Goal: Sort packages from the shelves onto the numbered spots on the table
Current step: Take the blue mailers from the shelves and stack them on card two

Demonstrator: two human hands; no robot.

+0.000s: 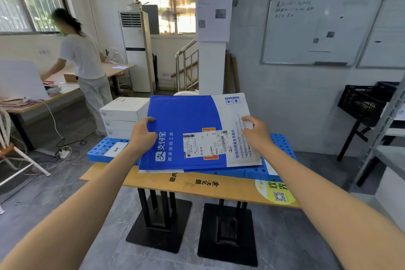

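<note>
The blue mailer (186, 114) looked light, slick and floppy, best held by opposite edges, where the left hand (143, 136) and right hand (256, 132) curled their fingers (150, 119) round it

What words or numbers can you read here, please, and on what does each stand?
"1": white card on the blue board.
"支付宝", "商家收钱工具": blue mailer.
"收钱码商家专享服务": same mailer's white end.
Shipping label, whiteboard writing, table print: too small or blurred.
</note>
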